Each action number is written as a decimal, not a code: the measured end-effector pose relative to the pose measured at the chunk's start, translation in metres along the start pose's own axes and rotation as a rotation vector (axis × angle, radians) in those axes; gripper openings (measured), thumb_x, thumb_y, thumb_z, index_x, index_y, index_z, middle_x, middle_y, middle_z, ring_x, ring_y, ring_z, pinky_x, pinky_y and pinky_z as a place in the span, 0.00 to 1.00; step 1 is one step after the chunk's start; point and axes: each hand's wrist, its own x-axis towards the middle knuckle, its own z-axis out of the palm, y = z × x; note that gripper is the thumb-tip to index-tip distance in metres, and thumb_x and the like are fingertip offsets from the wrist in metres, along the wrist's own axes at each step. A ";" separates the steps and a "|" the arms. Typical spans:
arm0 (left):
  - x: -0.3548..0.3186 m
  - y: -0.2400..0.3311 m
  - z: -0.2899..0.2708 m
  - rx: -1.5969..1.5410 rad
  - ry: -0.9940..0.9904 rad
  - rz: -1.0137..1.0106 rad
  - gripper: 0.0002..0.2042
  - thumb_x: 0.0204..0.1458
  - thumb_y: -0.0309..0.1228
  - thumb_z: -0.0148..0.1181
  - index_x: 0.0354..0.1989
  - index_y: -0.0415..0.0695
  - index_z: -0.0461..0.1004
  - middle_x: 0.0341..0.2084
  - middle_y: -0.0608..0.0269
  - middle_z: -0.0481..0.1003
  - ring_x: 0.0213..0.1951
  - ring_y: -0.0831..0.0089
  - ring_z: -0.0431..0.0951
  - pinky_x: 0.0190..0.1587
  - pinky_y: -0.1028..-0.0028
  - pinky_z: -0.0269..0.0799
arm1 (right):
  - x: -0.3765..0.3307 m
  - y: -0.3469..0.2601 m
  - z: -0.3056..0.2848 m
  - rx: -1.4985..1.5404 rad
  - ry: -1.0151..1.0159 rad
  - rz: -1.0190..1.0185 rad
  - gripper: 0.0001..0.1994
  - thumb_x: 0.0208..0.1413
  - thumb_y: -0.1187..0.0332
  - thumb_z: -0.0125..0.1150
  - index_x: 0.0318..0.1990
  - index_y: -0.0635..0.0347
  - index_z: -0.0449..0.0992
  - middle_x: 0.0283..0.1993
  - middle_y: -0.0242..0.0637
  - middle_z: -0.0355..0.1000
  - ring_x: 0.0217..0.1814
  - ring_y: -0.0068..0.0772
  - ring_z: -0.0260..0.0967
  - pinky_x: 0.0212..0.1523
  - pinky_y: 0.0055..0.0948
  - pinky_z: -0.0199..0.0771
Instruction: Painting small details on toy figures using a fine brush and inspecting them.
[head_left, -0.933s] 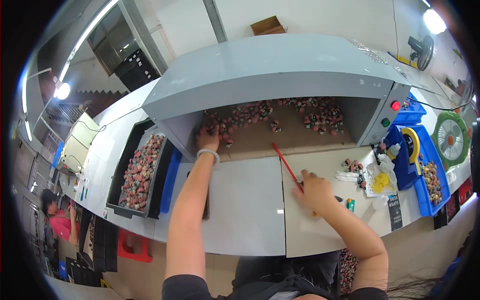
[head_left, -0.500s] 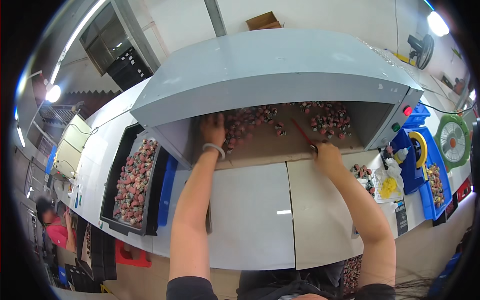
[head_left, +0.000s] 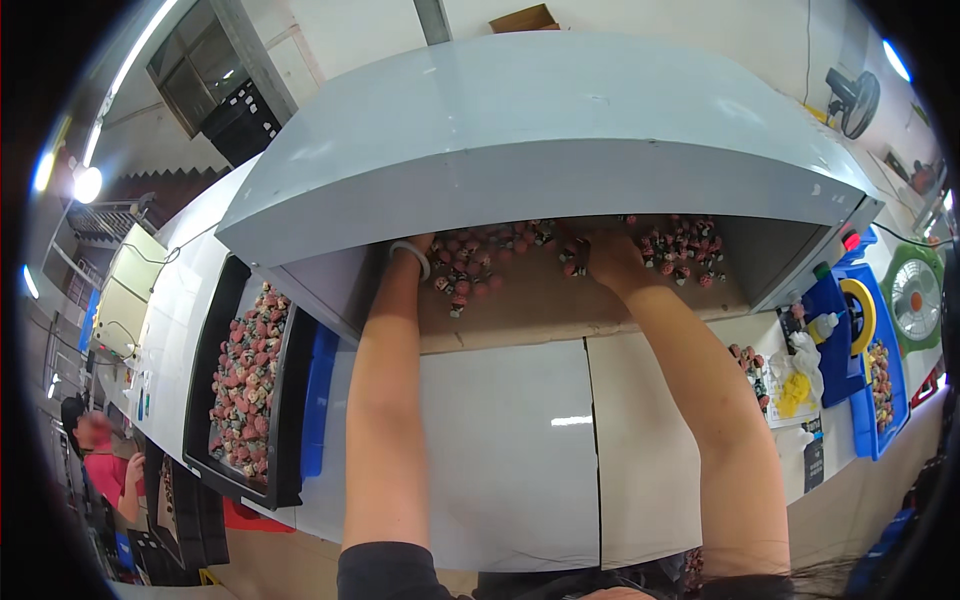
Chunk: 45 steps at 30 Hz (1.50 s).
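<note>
A large grey hood [head_left: 540, 130] covers a brown work surface [head_left: 540, 305] strewn with several small pink and red figures [head_left: 470, 275]. Both my arms reach under the hood. My left hand [head_left: 418, 243] is almost wholly hidden beneath the hood's edge; only the wrist with a white band shows. My right hand [head_left: 608, 258] lies among the figures near the middle, between the left heap and another cluster of figures [head_left: 685, 250]. Its fingers point inward and are hidden by the hood.
A black tray [head_left: 200, 400] full of similar figures stands at the left beside a blue tray [head_left: 315, 400]. At the right are blue bins [head_left: 860, 400], a yellow bag [head_left: 795, 390], a small bottle [head_left: 825, 325] and a green fan [head_left: 915, 300]. Another person [head_left: 95, 450] is at lower left.
My right hand, which held a red stick on the white table, has moved up and under the hood among the figures. The stick no longer shows. My left hand has reached deeper.
</note>
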 end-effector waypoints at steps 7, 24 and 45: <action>-0.009 0.050 0.022 -0.262 -0.161 -0.052 0.21 0.53 0.41 0.45 0.50 0.38 0.64 0.46 0.51 0.67 0.48 0.60 0.65 0.50 0.67 0.60 | 0.011 0.010 0.010 -0.070 0.031 -0.093 0.15 0.50 0.67 0.45 0.47 0.53 0.69 0.46 0.43 0.69 0.46 0.44 0.68 0.44 0.39 0.70; -0.118 0.148 0.012 -0.778 -0.843 0.072 0.17 0.53 0.38 0.48 0.41 0.36 0.73 0.38 0.60 0.74 0.43 0.74 0.71 0.50 0.77 0.62 | -0.157 0.006 -0.023 0.118 0.045 -0.018 0.19 0.48 0.70 0.48 0.50 0.42 0.69 0.36 0.40 0.69 0.38 0.43 0.69 0.38 0.38 0.70; -0.204 0.195 -0.063 -0.738 -0.828 -0.120 0.17 0.54 0.41 0.46 0.41 0.41 0.74 0.40 0.63 0.73 0.47 0.73 0.67 0.50 0.75 0.60 | -0.286 0.011 -0.054 0.302 -0.048 -0.140 0.21 0.43 0.72 0.52 0.49 0.46 0.69 0.31 0.40 0.67 0.32 0.46 0.68 0.33 0.38 0.69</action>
